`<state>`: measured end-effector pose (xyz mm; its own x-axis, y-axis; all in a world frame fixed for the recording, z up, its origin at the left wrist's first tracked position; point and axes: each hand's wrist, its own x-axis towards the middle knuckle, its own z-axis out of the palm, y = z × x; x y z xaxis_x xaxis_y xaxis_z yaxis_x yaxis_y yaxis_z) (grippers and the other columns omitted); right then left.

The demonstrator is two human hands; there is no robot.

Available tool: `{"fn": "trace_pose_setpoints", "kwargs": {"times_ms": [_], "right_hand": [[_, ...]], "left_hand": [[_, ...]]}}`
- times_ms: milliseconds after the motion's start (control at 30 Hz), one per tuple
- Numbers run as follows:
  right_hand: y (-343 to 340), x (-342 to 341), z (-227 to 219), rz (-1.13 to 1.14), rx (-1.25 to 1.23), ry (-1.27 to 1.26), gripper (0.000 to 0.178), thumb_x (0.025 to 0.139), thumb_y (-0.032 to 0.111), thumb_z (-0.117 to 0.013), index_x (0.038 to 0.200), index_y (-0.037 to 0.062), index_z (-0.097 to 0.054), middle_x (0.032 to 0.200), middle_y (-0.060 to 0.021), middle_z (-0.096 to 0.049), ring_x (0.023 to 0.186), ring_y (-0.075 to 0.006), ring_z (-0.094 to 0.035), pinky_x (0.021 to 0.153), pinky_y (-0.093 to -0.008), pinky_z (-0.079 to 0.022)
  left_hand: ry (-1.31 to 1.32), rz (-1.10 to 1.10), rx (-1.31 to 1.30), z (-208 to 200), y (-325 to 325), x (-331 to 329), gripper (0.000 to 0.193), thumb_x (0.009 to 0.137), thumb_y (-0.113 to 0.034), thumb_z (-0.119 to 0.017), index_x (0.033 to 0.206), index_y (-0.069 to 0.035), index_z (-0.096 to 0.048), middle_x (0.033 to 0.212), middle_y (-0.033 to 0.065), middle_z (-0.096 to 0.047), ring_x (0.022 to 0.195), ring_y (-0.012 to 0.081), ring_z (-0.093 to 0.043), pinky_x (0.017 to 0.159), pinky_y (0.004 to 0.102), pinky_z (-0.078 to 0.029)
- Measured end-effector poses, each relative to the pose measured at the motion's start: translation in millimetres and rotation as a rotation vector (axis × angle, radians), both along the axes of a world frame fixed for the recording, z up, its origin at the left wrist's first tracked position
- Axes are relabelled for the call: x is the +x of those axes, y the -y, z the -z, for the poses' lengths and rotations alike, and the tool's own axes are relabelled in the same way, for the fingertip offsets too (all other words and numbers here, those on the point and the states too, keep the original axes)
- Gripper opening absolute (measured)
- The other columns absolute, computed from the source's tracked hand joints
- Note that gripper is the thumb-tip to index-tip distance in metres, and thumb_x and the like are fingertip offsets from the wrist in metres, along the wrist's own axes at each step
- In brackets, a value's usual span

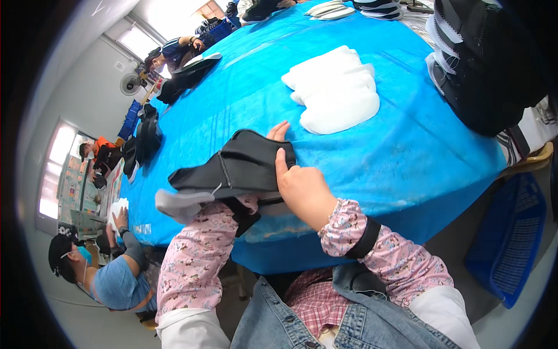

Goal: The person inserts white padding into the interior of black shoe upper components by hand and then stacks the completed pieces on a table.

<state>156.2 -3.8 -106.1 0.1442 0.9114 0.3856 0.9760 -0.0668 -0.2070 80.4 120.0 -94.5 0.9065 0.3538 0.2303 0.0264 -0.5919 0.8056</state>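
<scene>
A black fabric shoe upper (244,166) with a zigzag seam and a greyish-white piece at its left end (180,203) lies over my left hand (279,131), just above the near table edge. Most of that hand is hidden under or inside the upper; only fingertips show past its far right end. At the same end my right hand (305,192) has its index finger stretched along the black fabric. Its other fingers are curled at the edge, and its thumb is hidden. A pile of white, rounded, flat pieces (340,93) lies beyond the hands.
The table has a blue cover (395,151). Tall stacked black uppers (482,70) stand at its right edge, above a blue plastic basket (508,238). More black pieces (142,136) lie along the left edge. Several people sit around, one close at left (119,282).
</scene>
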Motion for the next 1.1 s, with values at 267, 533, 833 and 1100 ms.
{"fn": "trace_pose_setpoints", "kwargs": {"times_ms": [267,533,833,1100], "right_hand": [[4.3,9.5,-5.3,-0.047,-0.029,-0.124,0.056,0.076,0.011,-0.054,0.127,-0.0085,-0.042,0.063,-0.0033,-0.057,0.053,-0.0133,-0.06,0.043,-0.0251,-0.047],[1.4,-2.2,-12.4,-0.031,-0.002,-0.156,0.058,0.075,0.011,-0.053,0.128,-0.009,-0.04,0.061,-0.0021,-0.051,0.048,-0.0111,-0.052,0.041,-0.0234,-0.042],[-1.6,-10.7,-3.1,0.009,0.077,-0.046,0.058,0.074,0.011,-0.053,0.127,-0.0096,-0.042,0.058,-0.0035,-0.049,0.048,-0.0122,-0.052,0.04,-0.0248,-0.042],[-3.9,-7.0,8.4,-0.025,0.106,-0.033,0.059,0.072,0.01,-0.055,0.126,-0.0119,-0.041,0.061,-0.0071,-0.056,0.051,-0.0179,-0.058,0.043,-0.0291,-0.046]], "left_hand": [[-0.061,-0.078,-0.376,-6.3,18.5,-10.5,0.053,0.093,-0.013,-0.047,0.142,-0.007,-0.029,0.079,-0.0046,-0.044,0.068,0.0025,-0.039,0.064,0.0183,-0.039],[-0.216,-0.098,-0.097,-4.0,-0.2,-20.2,0.045,0.094,-0.011,-0.037,0.138,-0.003,-0.035,0.125,0.0011,-0.046,0.108,0.0067,-0.043,0.099,0.0234,-0.031],[-0.182,-0.177,0.02,-11.0,17.2,-12.3,0.045,0.093,-0.011,-0.036,0.138,-0.003,-0.035,0.135,0.0056,-0.042,0.119,0.0086,-0.039,0.104,0.0258,-0.026],[0.048,-0.093,0.368,12.0,16.0,-22.1,0.049,0.082,-0.019,-0.058,0.125,0.001,-0.044,0.11,0.0131,-0.053,0.104,0.0244,-0.051,0.101,0.0379,-0.034]]}}
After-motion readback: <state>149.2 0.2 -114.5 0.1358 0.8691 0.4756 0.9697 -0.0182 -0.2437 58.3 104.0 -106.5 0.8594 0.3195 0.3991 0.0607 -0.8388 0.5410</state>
